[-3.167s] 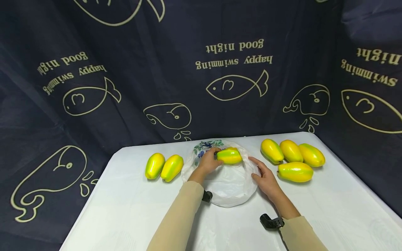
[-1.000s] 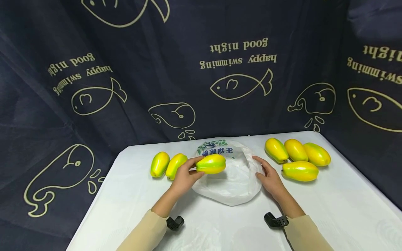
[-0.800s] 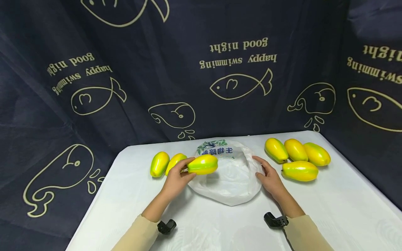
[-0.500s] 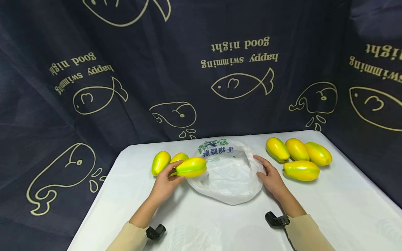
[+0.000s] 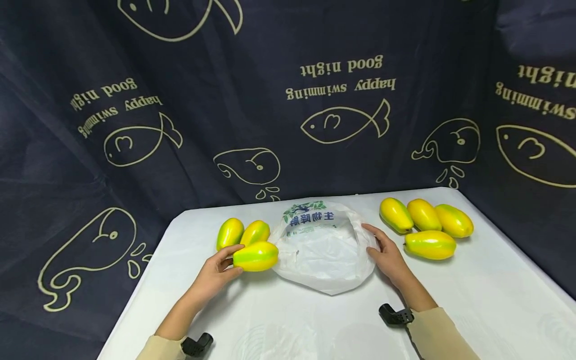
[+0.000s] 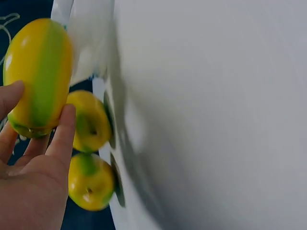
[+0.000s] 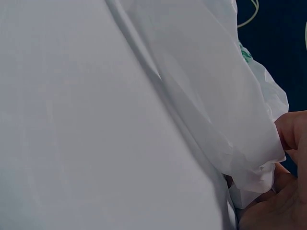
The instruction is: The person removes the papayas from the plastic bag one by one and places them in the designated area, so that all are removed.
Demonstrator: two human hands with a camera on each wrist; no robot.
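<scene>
My left hand (image 5: 211, 277) grips a yellow papaya (image 5: 256, 256) with green stripes by its stem end. In the left wrist view, fingers and thumb hold that papaya (image 6: 41, 72) above the tablecloth. Just behind it, two more papayas (image 5: 230, 234) lie side by side on the left. At the centre a white plastic bag (image 5: 328, 280) with green and blue print lies with its mouth open. My right hand (image 5: 389, 257) pinches the bag's right rim; the right wrist view shows the bag's film (image 7: 254, 167) bunched between thumb and fingers.
Several papayas (image 5: 429, 245) form a group at the table's back right, beyond the right hand. A white cloth covers the table (image 5: 315, 330). Behind its far edge hangs a dark blue curtain (image 5: 252, 110) printed with fish and whales.
My left hand has drawn the papaya from over the bag's mouth leftward and nearer, down in front of the two left papayas. The right hand stays at the bag's rim.
</scene>
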